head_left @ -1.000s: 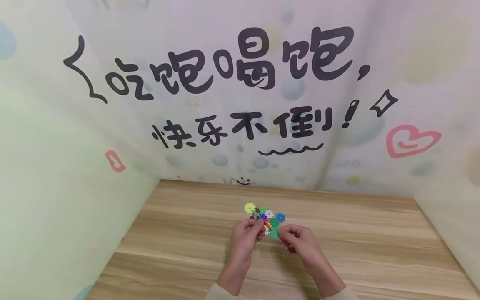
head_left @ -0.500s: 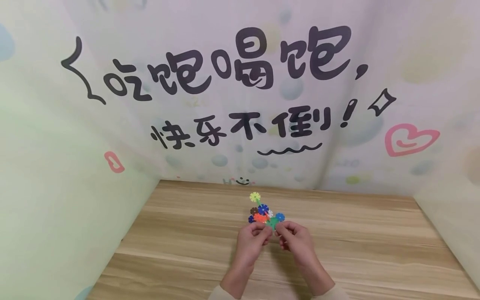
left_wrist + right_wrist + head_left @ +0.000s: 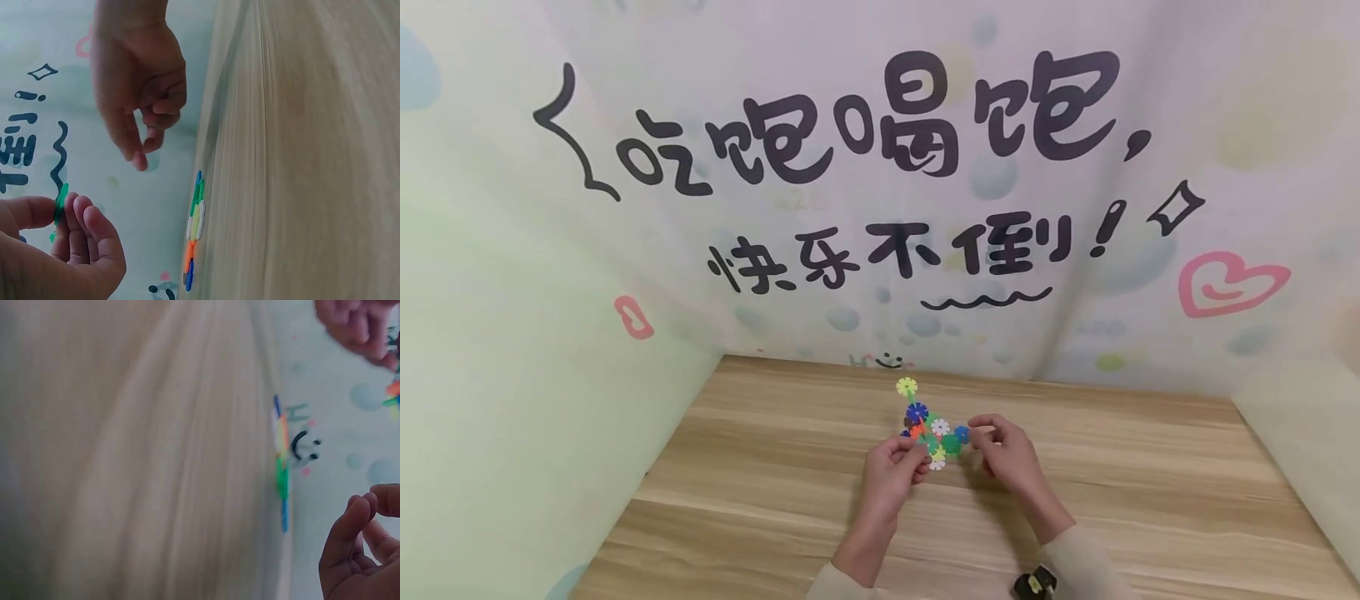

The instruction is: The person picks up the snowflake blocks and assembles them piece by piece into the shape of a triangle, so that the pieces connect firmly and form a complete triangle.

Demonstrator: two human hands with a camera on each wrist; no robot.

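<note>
My left hand (image 3: 895, 479) pinches a green notched disc (image 3: 61, 203) between thumb and fingertips, just above the table. That disc is the near end of a chain of interlocking snowflake discs, which runs up through red and a dark blue disc (image 3: 917, 413) to a yellow disc (image 3: 907, 386). My right hand (image 3: 1006, 452) hovers to the right with loosely bent fingers and nothing between them. Behind the held chain, a flat joined group of discs (image 3: 195, 219) in blue, green, white, yellow, orange and brown lies on the table, partly hidden in the head view by my left hand.
The wood-grain table (image 3: 760, 483) meets a printed cloth backdrop (image 3: 820, 333) at its far edge. Pale walls rise at both sides. A black device (image 3: 1035, 582) shows by the right sleeve at the bottom edge.
The chain's yellow end has swung up from lower left. My hands came together at the green disc, then my right hand let go and drew right while my left keeps hold.
</note>
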